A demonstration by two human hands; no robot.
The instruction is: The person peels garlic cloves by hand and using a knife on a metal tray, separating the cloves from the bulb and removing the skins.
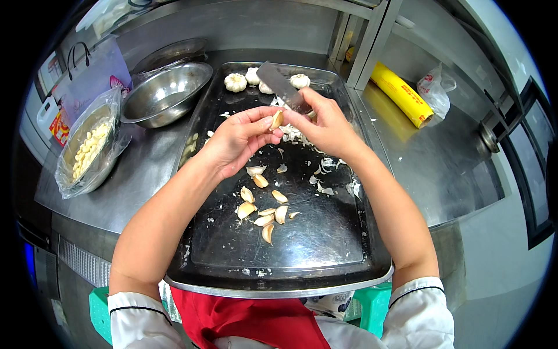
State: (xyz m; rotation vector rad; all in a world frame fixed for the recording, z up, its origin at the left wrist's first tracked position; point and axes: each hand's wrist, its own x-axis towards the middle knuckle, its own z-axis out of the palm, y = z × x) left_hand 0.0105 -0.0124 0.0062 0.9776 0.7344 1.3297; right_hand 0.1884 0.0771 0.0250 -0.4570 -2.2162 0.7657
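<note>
Between the fingertips of my left hand (pixel 244 137) is an unpeeled garlic clove (pixel 277 120). My right hand (pixel 324 124) grips a broad-bladed knife (pixel 281 85), its blade pointing up and away to the left; its thumb is close to the clove. Both hands are above a dark metal tray (pixel 305 244). Several loose garlic cloves (pixel 246 210) in their skins lie nearer me on the tray. Whole garlic bulbs (pixel 235 82) sit at its far end, one partly behind the blade. White garlic skins (pixel 296 135) are scattered under and beside my right hand.
At the left, a plastic-lined bowl (pixel 107 163) holds peeled garlic cloves (pixel 90 146), beside a wide steel bowl (pixel 168 94). A yellow roll (pixel 401 94) and a plastic bag (pixel 434 94) lie at the right, beyond a metal shelf post (pixel 375 43). Green stools (pixel 375 305) stand below the tray.
</note>
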